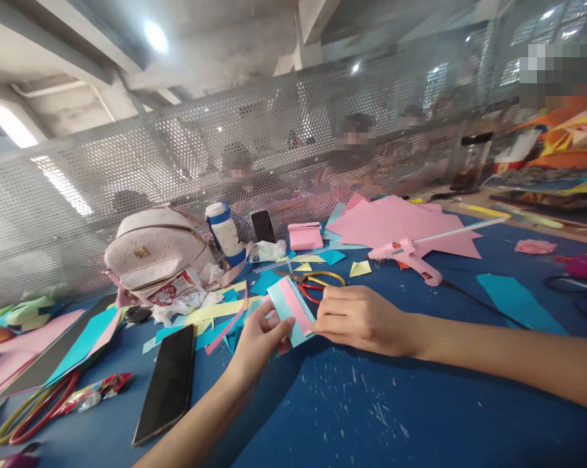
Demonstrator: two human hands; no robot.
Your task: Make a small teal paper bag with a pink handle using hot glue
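A small piece of layered paper [289, 305], light blue with a pink strip along it, is held up above the blue table. My left hand [262, 335] grips its left side, thumb on the front face and fingers behind. My right hand [359, 320] is closed at the lower right edge of the same paper; its fingertips are partly hidden, and they appear to pinch that edge. Just behind the hands lie scissors with red and yellow handles [329, 279]. Blue and yellow paper scraps [215, 311] spread to the left of the paper.
A pink glue gun [410, 255] with a cord lies right of centre, before stacked pink paper [400, 224]. A black phone [169, 377] lies near my left forearm. Backpack [154, 250] and bottle [225, 231] stand against a perforated metal screen [176, 149]. People sit beyond it.
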